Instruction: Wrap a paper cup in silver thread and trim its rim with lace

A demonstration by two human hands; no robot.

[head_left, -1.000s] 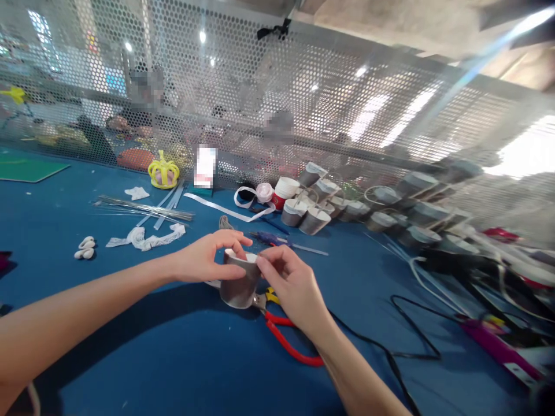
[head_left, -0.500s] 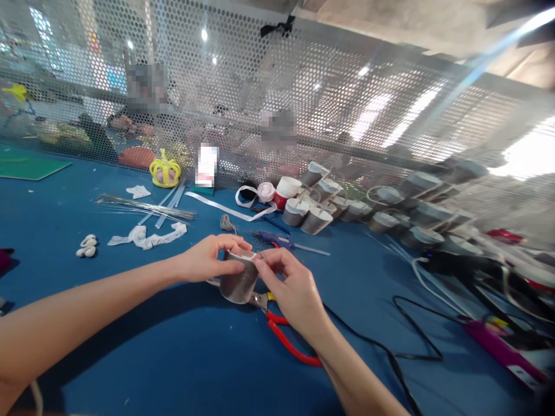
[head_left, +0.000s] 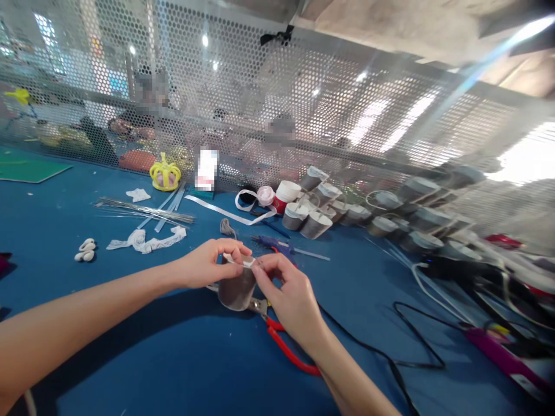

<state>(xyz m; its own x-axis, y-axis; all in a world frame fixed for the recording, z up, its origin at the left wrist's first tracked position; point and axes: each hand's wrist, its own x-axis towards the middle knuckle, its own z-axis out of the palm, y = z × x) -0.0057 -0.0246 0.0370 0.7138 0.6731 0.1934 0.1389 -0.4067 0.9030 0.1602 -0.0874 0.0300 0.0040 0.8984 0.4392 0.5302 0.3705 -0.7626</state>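
A small grey bucket-shaped cup (head_left: pixel 236 290) with a pale rim stands in front of me. My left hand (head_left: pixel 220 263) grips its rim, thumb outside and fingers over the opening. On the right side of the same rim, my right hand (head_left: pixel 286 292) is closed in a pinch; what lies between its fingertips is too small to make out. Red-handled pliers (head_left: pixel 288 349) lie on the table, their metal head beside the cup's base and partly covered by my right hand. Just beyond the hands lie a blue glue gun (head_left: pixel 273 244) and a small bundle of grey cord (head_left: pixel 226 227).
Several similar grey cups (head_left: pixel 316 224) are heaped at the back right. A black cable (head_left: pixel 359 336) runs to a purple power strip (head_left: pixel 507 358). Wire lengths (head_left: pixel 147 211), white lace (head_left: pixel 147 240) and a yellow crown-shaped piece (head_left: pixel 165 173) lie left. A perforated metal screen (head_left: pixel 243 75) borders the back.
Both hands stay at the cup's rim with little movement. The view has shifted slightly, and the cup sits a touch lower in it.
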